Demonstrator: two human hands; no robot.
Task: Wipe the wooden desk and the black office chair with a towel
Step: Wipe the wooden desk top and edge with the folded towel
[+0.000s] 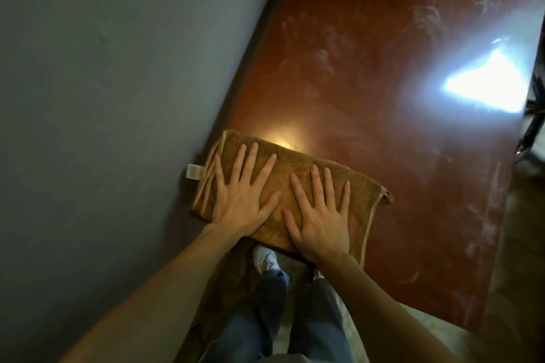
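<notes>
Left hand (240, 200) and right hand (320, 221) are laid palm down, side by side, on the towel (295, 168). All fingers are held straight and spread; nothing is gripped or pinched. The two thumbs are pointed toward each other and kept just apart near the middle of the cloth.

The towel is noted as brown-gold, folded into a thick rectangle, with a hemmed border visible along its left and right ends. A small white tag (195, 171) is seen projecting from its left end, against the wall (103, 97). The towel is placed at the near left corner of the reddish-brown wooden surface (383, 82), its left end touching the grey wall.

Pale smears and streaks are observed across the surface beyond the towel. A bright patch of glare (486, 85) is recorded toward the right side.

Below the near edge, blue trouser legs (318, 318) and a white shoe (265, 258) are seen. A dark frame (533, 114) is partly visible at the right margin; it cannot be identified.
</notes>
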